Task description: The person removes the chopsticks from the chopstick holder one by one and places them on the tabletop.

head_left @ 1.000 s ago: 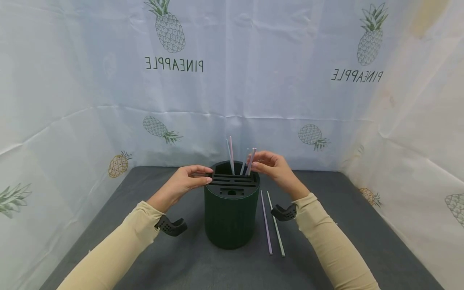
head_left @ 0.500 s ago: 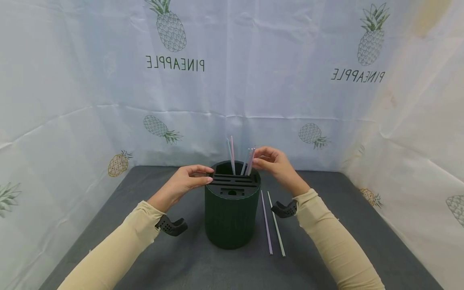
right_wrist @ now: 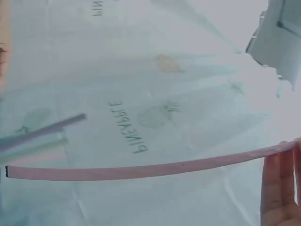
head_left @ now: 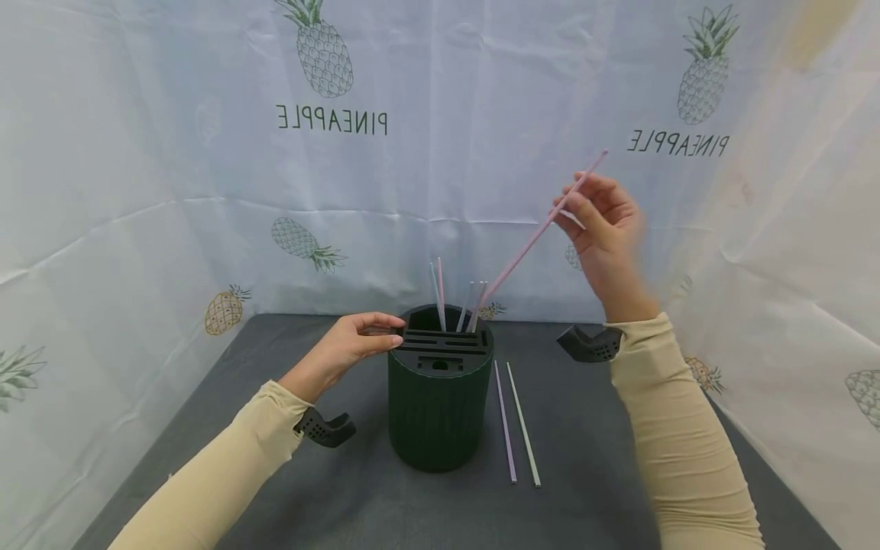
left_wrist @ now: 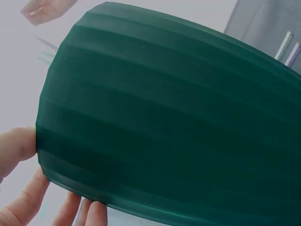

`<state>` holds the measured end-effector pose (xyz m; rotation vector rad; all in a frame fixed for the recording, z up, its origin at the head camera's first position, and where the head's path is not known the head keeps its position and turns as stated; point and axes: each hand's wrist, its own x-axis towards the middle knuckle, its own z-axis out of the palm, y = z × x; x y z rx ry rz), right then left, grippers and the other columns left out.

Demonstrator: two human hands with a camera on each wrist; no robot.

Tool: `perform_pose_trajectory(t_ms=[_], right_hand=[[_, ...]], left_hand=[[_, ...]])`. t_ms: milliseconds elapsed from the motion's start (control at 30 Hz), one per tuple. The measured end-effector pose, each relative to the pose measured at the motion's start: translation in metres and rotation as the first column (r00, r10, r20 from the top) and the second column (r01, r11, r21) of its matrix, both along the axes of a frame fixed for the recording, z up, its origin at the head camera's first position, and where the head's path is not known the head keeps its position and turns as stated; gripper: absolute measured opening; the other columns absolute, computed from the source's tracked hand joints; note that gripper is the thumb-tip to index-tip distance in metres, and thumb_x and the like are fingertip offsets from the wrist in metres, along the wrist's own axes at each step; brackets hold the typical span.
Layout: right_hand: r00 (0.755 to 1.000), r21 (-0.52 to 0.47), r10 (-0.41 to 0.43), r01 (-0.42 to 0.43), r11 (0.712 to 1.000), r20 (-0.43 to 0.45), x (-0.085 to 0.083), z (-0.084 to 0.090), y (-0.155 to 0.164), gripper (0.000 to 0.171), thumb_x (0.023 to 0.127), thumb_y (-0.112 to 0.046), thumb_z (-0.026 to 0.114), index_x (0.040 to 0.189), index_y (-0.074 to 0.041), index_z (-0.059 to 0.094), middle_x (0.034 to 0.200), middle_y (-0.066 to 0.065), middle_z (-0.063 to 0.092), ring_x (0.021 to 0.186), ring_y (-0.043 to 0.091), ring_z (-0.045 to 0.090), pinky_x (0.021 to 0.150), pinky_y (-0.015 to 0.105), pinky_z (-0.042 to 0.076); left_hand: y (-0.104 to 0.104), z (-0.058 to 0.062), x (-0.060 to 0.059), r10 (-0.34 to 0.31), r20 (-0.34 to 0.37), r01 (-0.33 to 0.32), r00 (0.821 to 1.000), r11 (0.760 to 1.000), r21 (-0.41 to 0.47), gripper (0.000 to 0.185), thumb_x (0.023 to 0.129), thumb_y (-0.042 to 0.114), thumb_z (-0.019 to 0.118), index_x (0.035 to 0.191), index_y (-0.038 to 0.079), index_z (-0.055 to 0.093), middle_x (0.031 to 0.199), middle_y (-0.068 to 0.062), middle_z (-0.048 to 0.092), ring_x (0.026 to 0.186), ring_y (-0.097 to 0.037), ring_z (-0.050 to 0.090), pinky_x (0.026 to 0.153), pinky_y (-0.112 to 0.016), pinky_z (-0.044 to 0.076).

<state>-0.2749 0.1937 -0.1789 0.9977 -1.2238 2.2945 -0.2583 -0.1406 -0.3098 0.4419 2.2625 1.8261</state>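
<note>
A dark green pen holder [head_left: 436, 416] with a black slotted top stands upright on the table. My left hand [head_left: 354, 340] grips it at the left of its rim; in the left wrist view, the fingertips touch its ribbed wall [left_wrist: 155, 108]. Raised to the right of the holder, my right hand [head_left: 605, 229] pinches a long pink straw [head_left: 532, 241] near its upper end. The straw slants down to the left, and its lower end overlaps the holder's back right rim in the head view. Several pale straws [head_left: 441, 294] stand in the holder's rear compartment.
A purple straw [head_left: 505, 424] and a pale green straw [head_left: 524, 424] lie side by side on the dark grey table [head_left: 323, 496], right of the holder. A pineapple-print curtain [head_left: 516, 114] hangs behind and along both sides.
My right hand has lifted up and to the right from the holder's rim, drawing the pink straw upward. My left hand and the holder have stayed in place.
</note>
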Motion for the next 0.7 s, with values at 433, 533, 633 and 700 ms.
perform_pose_trajectory(t_ms=[433, 533, 633, 700], right_hand=[[0.939, 0.135, -0.154, 0.117, 0.984, 0.308, -0.007, -0.070, 0.064, 0.022, 0.090, 0.008, 0.060, 0.108, -0.003, 0.068, 0.094, 0.005, 0.067, 0.083, 0.015, 0.069, 0.074, 0.024, 0.059], [0.883, 0.333, -0.264, 0.133, 0.934, 0.388, -0.013, -0.109, 0.069, 0.021, 0.091, -0.001, 0.064, 0.110, -0.007, 0.068, 0.093, -0.002, 0.068, 0.084, 0.008, 0.069, 0.076, 0.021, 0.059], [0.822, 0.518, -0.375, 0.117, 0.847, 0.429, -0.019, -0.147, 0.073, 0.031, 0.092, -0.011, 0.066, 0.122, -0.003, 0.062, 0.094, -0.008, 0.069, 0.085, 0.005, 0.068, 0.078, 0.021, 0.058], [0.789, 0.620, -0.441, 0.098, 0.778, 0.428, -0.023, -0.169, 0.074, 0.043, 0.092, -0.016, 0.067, 0.130, 0.003, 0.056, 0.095, -0.010, 0.069, 0.087, 0.004, 0.067, 0.080, 0.022, 0.058]], left_hand=[[0.000, 0.000, 0.001, -0.006, 0.001, 0.006, 1.000, 1.000, -0.007, 0.048, 0.092, 0.024, 0.068, 0.133, 0.004, 0.056, 0.137, -0.017, 0.052, 0.126, -0.029, 0.051, 0.110, -0.049, 0.040], [0.000, 0.001, 0.001, -0.004, -0.002, 0.004, 1.000, 1.000, -0.006, 0.047, 0.092, 0.023, 0.068, 0.133, 0.004, 0.056, 0.136, -0.017, 0.053, 0.125, -0.029, 0.052, 0.110, -0.048, 0.041], [0.000, 0.001, 0.001, -0.001, 0.000, 0.001, 1.000, 1.000, 0.000, 0.047, 0.091, 0.022, 0.069, 0.133, 0.004, 0.056, 0.136, -0.016, 0.054, 0.125, -0.028, 0.052, 0.110, -0.047, 0.041], [0.001, 0.000, 0.001, -0.001, 0.000, 0.001, 1.000, 1.000, 0.003, 0.047, 0.091, 0.022, 0.069, 0.133, 0.004, 0.056, 0.136, -0.016, 0.054, 0.125, -0.028, 0.052, 0.110, -0.047, 0.041]])
